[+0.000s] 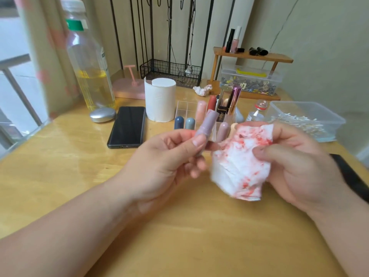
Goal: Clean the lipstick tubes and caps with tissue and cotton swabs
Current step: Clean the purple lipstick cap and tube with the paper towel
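Observation:
My left hand (171,154) pinches a mauve lipstick tube (207,124) between thumb and fingers, its top tilted up and to the right. Just to its right, my right hand (295,162) grips a white tissue (241,166) smeared with red lipstick stains. Tube and tissue are close together above the wooden table (60,176); whether they touch I cannot tell. Behind them stands a clear acrylic organizer (186,108) with several lipsticks, among them a blue one (179,122), a grey one (189,123), a peach one (201,110) and a red one (212,102).
A tissue roll (159,98) and black phone (127,126) lie left of the organizer. A plastic box of cotton swabs (303,120) sits at right. A bottle of yellow liquid (89,62), silver pebble (102,114), crumpled tissue (202,89) and wooden shelf (253,55) stand behind.

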### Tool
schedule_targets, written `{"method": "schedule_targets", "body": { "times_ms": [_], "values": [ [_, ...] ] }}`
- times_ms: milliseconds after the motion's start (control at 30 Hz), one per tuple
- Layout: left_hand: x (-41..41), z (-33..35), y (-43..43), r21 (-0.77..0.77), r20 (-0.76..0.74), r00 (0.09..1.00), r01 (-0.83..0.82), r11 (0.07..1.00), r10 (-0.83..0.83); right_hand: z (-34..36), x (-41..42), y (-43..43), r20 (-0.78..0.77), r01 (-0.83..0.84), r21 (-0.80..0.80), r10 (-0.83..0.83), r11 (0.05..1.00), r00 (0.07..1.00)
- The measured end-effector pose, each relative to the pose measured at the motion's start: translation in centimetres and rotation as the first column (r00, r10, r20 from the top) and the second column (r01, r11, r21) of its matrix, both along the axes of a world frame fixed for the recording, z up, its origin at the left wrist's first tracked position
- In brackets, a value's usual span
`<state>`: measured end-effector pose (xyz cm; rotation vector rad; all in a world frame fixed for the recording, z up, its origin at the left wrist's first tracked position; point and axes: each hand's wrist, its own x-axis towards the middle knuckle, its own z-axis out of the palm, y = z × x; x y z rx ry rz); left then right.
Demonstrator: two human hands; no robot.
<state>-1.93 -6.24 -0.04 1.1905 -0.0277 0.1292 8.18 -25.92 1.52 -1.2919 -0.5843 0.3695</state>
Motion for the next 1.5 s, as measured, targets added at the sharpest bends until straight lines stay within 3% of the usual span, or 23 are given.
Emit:
{"method": "schedule_targets", "body": {
  "times_ms": [133,233,400,567,667,767,1000,1100,1333,1433,1500],
  "values": [
    [0.0,-0.5,-0.2,0.001,-0.010,0.999,0.031,1.000,-0.031,-1.4,-1.6,1.0,0.089,-0.085,0.019,0.082,0.996,0.993],
    [-0.2,-0.1,0.0,-0.053,-0.004,0.996,0.094,0.994,-0.095,-1.0,-2.1,1.2,0.014,-0.133,0.106,0.132,0.985,0.991],
    [-0.1,-0.1,0.3,-0.215,-0.048,0.997,0.045,0.976,-0.056,-0.2,-2.0,1.3,-0.205,0.054,0.158,-0.021,0.986,0.979],
    [-0.4,-0.1,0.1,-0.118,-0.085,0.988,0.115,0.986,-0.126,-0.4,-0.7,1.6,-0.383,0.033,0.227,0.058,0.973,0.922],
    [-0.5,-0.3,-0.1,-0.070,-0.085,0.986,0.138,0.988,-0.144,-0.4,-0.2,1.5,-0.425,0.045,0.254,0.070,0.966,0.902],
    [-0.4,-0.5,-0.2,-0.052,-0.065,0.991,0.110,0.993,-0.114,-0.3,-0.4,1.9,-0.478,-0.035,0.301,0.182,0.953,0.859],
    [-0.2,-0.5,-0.1,-0.116,-0.027,0.998,0.061,0.991,-0.064,0.2,-1.9,2.3,-0.445,-0.290,0.356,0.434,0.888,0.783],
    [-0.2,-0.5,-0.3,-0.078,-0.045,0.997,0.064,0.995,-0.068,-0.8,-1.9,2.4,-0.369,-0.320,0.213,0.380,0.923,0.848],
    [-0.2,-0.9,-0.2,-0.055,-0.110,0.993,0.031,0.998,-0.037,-2.1,-1.9,2.3,-0.158,-0.170,0.061,0.178,0.984,0.971],
    [-0.1,-1.0,-0.2,-0.046,-0.108,0.994,-0.019,0.999,0.014,-1.5,-2.4,2.2,-0.177,-0.304,0.138,0.325,0.943,0.929],
    [0.0,-0.9,-0.1,-0.058,-0.090,0.995,-0.052,0.997,0.046,-0.9,-2.1,1.8,-0.271,-0.423,0.266,0.488,0.866,0.830]
  ]
}}
